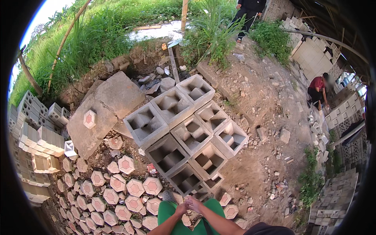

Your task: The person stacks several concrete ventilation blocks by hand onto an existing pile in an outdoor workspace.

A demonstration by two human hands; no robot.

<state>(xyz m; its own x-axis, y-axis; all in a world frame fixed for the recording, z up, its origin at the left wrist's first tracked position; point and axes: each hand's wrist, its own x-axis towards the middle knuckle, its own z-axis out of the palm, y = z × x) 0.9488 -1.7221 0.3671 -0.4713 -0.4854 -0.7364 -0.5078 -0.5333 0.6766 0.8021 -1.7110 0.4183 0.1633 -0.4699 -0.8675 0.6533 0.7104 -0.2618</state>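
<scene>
While the left hand [182, 208] and right hand [193, 204] meet before green trousers [166, 212] — I cannot tell whether they grip anything — the stacked hollow grey blocks [190, 133] lie just ahead, rows slanting from near left to far right, neither hand clearly nearer.

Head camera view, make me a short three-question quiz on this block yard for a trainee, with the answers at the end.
1. Multiple choice: what shape are the pavers on the ground at the lower left? A) round, B) six-sided, C) triangular.
2. True or false: the left hand and right hand touch each other, just below the hollow blocks in the picture.
3. Short answer: what lies on the broken concrete slab at the left?

Key: 1. B. 2. True. 3. A single paver with a reddish centre.
</scene>
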